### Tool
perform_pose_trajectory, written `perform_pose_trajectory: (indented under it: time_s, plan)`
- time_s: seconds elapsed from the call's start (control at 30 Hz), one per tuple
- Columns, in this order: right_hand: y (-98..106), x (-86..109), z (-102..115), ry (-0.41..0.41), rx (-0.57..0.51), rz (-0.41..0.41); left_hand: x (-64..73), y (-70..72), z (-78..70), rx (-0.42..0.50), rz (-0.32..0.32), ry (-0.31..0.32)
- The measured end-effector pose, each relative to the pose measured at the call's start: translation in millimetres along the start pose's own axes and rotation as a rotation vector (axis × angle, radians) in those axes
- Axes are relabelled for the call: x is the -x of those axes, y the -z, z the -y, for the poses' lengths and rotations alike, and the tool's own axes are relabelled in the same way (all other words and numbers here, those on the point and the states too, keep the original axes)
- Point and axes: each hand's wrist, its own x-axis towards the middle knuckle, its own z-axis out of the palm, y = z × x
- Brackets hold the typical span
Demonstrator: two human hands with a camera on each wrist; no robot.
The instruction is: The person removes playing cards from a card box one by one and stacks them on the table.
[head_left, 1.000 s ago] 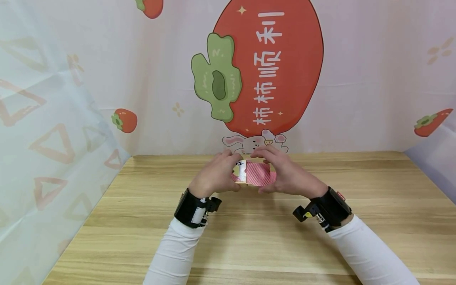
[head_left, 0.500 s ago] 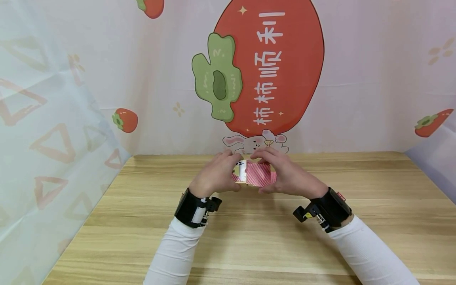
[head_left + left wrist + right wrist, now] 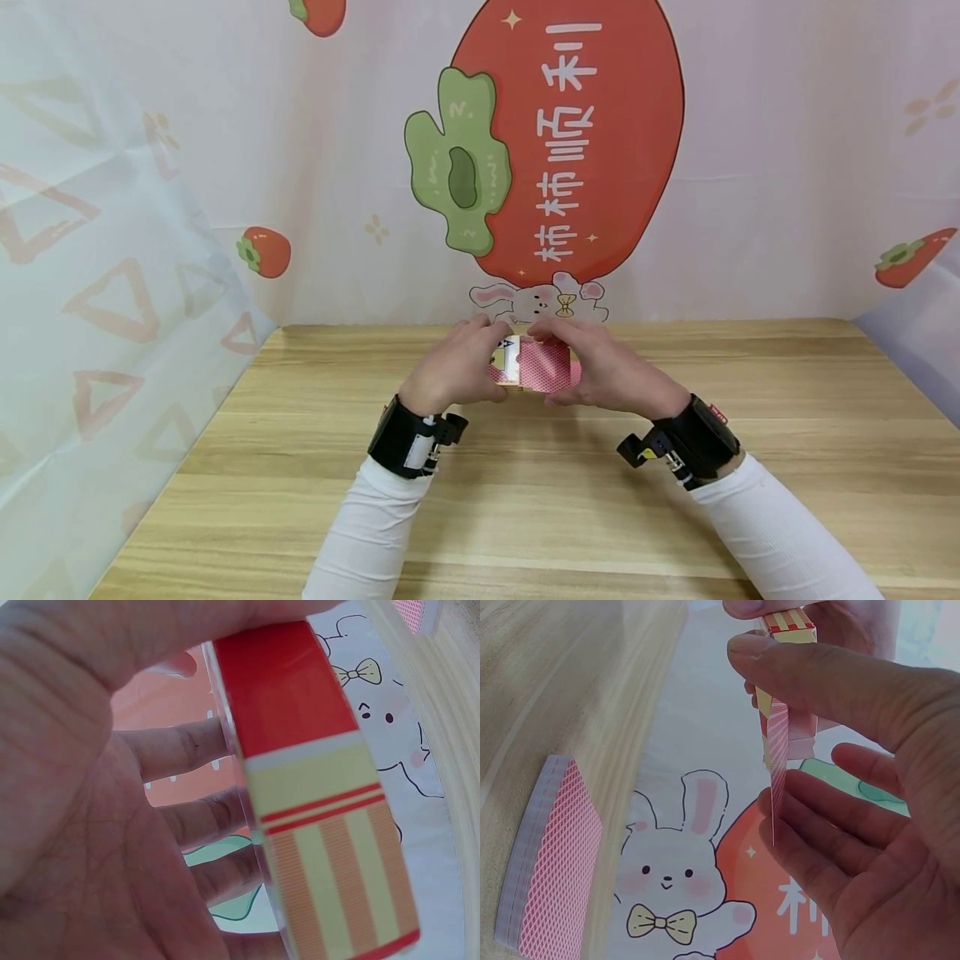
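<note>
My left hand (image 3: 453,362) grips a playing-card box (image 3: 510,362) between thumb and fingers. Its red, cream and striped narrow side (image 3: 315,765) fills much of the left wrist view. In my right hand (image 3: 611,367), thumb and fingertips pinch a thin pink-patterned card (image 3: 545,365), seen nearly edge-on in the right wrist view. The card lies against the box's right end; whether part of it is inside, I cannot tell. A deck of cards (image 3: 551,859) with the same pink backs rests on the table below, mostly hidden in the head view.
The wooden tabletop (image 3: 495,517) stretches to both sides and in front of the hands. Behind it hangs a cloth backdrop (image 3: 337,150) printed with persimmons and a rabbit. Each wrist carries a black camera strap.
The right hand's upper fingers have come down slightly toward the card's far edge. The left hand and the box stay nearly where they were.
</note>
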Motion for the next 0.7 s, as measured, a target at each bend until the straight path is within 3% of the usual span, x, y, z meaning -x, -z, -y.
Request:
perform_pose_trajectory:
  time_s: [0.27,0.7]
  plan:
    - [-1.1,-0.2,-1.0,0.01,0.003,-0.001,-0.7,-0.5,-0.6,-0.009,0.003,-0.002]
    - [0.0,1.3,2.2,-0.04,0.021,0.007,-0.2,0.5,-1.2,-0.001,0.01,0.003]
